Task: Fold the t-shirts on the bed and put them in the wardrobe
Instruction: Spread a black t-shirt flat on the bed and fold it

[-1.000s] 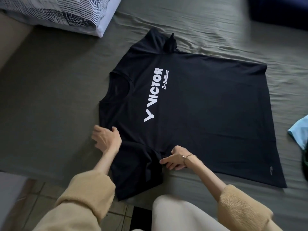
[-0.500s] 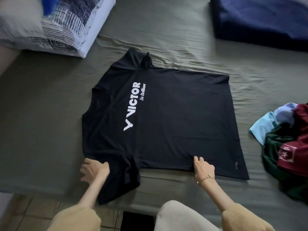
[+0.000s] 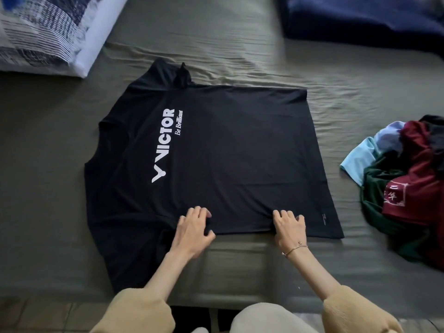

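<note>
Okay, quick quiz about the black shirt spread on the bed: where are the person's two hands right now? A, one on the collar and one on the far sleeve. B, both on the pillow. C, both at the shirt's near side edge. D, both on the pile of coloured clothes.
C: the left hand and the right hand both sit on the near edge of the black shirt, fingers curled into the fabric, away from the pile of clothes.

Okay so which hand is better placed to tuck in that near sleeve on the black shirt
Probably the left hand: it rests on the black t-shirt right beside the near sleeve. The right hand sits farther along the side edge.
</note>
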Tool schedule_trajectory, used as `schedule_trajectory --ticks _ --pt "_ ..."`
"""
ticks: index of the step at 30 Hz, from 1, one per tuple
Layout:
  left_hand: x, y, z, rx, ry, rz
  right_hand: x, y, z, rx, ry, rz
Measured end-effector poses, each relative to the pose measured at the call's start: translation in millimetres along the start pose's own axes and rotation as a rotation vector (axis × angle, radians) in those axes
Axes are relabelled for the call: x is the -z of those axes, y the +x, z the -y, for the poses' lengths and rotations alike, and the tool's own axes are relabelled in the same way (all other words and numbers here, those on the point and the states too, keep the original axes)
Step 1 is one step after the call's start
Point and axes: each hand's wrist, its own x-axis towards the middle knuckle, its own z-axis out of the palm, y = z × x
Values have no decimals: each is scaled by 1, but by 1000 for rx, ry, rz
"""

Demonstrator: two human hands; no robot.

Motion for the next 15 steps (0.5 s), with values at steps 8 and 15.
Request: schedule_trajectory --ticks 8,15 --pt "-3 19 -3 -316 83 160 -6 10 -15 -20 103 -32" --pt "-13 40 -16 -433 148 101 -14 18 -17 -60 118 -88"
